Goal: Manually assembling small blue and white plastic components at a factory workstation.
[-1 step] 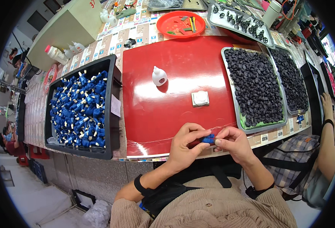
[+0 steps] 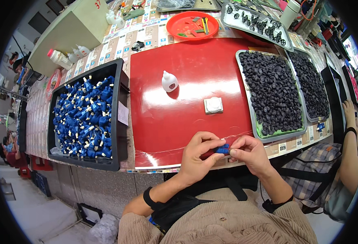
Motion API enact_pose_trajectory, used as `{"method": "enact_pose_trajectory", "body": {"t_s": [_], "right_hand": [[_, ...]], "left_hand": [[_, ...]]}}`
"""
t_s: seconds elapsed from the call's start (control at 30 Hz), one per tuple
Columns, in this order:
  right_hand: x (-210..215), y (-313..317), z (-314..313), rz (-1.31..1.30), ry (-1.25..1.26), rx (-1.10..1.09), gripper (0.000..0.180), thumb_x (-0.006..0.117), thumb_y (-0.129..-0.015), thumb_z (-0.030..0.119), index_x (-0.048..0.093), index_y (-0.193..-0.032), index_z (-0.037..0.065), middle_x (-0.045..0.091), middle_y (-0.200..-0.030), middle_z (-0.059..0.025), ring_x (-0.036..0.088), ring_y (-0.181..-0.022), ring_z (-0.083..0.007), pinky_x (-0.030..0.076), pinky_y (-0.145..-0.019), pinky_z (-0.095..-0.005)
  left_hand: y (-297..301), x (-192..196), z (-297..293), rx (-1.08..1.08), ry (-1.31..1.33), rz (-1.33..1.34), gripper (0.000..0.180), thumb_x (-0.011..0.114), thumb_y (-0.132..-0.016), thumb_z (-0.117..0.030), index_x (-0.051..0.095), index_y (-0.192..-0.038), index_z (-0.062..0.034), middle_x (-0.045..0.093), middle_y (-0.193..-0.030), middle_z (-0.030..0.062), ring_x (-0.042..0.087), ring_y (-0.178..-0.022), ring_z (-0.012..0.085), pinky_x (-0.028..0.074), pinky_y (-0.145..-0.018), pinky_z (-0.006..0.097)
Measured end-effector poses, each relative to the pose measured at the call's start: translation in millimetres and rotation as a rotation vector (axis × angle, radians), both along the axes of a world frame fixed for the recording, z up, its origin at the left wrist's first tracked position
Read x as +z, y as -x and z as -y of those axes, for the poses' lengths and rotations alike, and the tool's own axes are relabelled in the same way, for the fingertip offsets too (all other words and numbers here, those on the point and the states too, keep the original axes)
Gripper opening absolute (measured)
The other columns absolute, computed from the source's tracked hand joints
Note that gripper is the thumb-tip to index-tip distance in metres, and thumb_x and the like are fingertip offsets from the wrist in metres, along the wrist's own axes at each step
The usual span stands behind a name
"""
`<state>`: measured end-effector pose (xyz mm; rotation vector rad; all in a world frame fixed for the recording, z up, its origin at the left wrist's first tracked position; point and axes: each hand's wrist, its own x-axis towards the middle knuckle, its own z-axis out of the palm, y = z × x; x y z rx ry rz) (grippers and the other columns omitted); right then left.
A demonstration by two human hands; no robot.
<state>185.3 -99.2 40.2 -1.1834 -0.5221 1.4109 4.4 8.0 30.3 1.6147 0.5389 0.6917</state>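
Close to my body, at the near edge of the red sheet, my left hand [image 2: 201, 156] pinches a small blue plastic piece [image 2: 223, 149] between thumb and fingers. Closed on the other end of that piece is my right hand [image 2: 250, 153], its thumb and fingertips meeting there. Fingers cover much of the piece, so its exact kind is unclear. A black tray [image 2: 118, 118] on the left holds many blue pieces [image 2: 85, 118] with pale tips. To the right, a metal tray [image 2: 246, 87] is heaped with small black rounded pieces [image 2: 272, 93].
On the red sheet [image 2: 203, 57] stand a white squeeze bottle [image 2: 170, 81] and a small white block [image 2: 214, 105]. Behind are a red dish [image 2: 177, 30] with a yellow cutter [image 2: 206, 25] and a tray of black wheels [image 2: 254, 25]. Another person's arm [image 2: 349, 134] rests at right.
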Motion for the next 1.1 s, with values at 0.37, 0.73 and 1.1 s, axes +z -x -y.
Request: {"method": "enact_pose_trajectory", "body": {"t_s": [0.37,0.73,1.1], "right_hand": [[8,-4,9,-0.011,-0.086,-0.032,0.01,0.071,-0.087,0.002,0.063,-0.093,-0.002,0.066,-0.091,-0.0104,0.066,-0.078,-0.0145,0.058,-0.071,-0.0265],[22,-68,28,0.842,-0.177,-0.423,0.012,0.069,-0.089,0.005,0.068,-0.099,-0.001,0.064,-0.09,-0.0039,0.061,-0.08,-0.0084,0.049,-0.071,-0.0227],[0,-215,71,1.635,0.232,-0.9,0.017,0.058,-0.086,-0.002,0.067,-0.1,-0.001,0.065,-0.102,-0.0118,0.063,-0.092,-0.0215,0.05,-0.081,-0.0306]], "left_hand": [[-11,20,3,0.038,-0.292,0.076,0.038,0.075,-0.073,0.005,0.071,-0.109,-0.0052,0.061,-0.114,0.01,0.062,-0.098,0.0227,0.053,-0.08,0.03],[-5,-4,5,-0.049,0.676,0.144,0.03,0.057,-0.095,-0.005,0.054,-0.124,0.003,0.061,-0.115,0.0133,0.064,-0.104,0.0248,0.053,-0.093,0.038],[-10,-6,-2,-0.021,0.906,0.21,0.029,0.056,-0.094,-0.007,0.055,-0.123,0.0012,0.063,-0.114,0.0157,0.065,-0.104,0.0283,0.055,-0.094,0.044]]}}
